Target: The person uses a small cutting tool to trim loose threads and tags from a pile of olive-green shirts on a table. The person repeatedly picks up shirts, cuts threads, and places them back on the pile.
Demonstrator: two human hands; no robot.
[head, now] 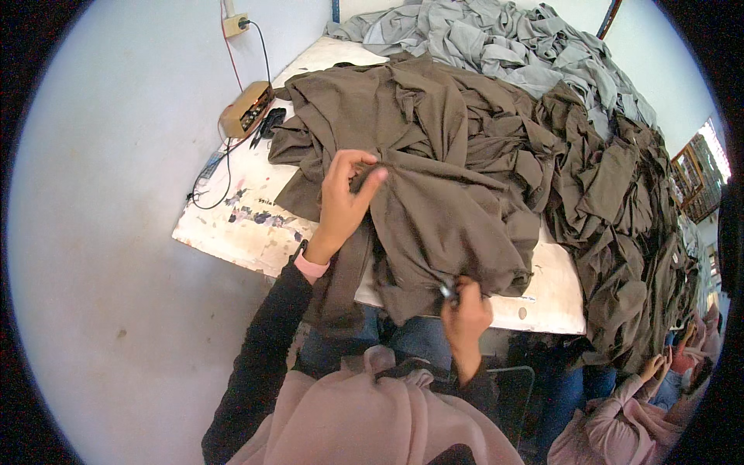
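Note:
A brown cloth garment (pixel 447 215) lies spread and creased before me, with its lower part at the table's near edge. My left hand (pixel 351 186) is at the garment's middle, the thumb and forefinger near each other at a fold; whether they pinch the cloth is hard to tell. At the near edge, my right hand (pixel 468 311) is closed around a small dark tool with a shiny metal tip (pixel 447 290), blurred, possibly thread snips. The tip is against or just over the cloth. More brown garments (pixel 500 122) lie heaped behind and to the right.
Grey garments (pixel 494 40) are piled at the back of the white, stained table (pixel 221 238). A tan box-like device (pixel 247 110) with cables stands at the left by the wall, beside a black object (pixel 271 123). At the lower right sits another person (pixel 622 418), hands raised.

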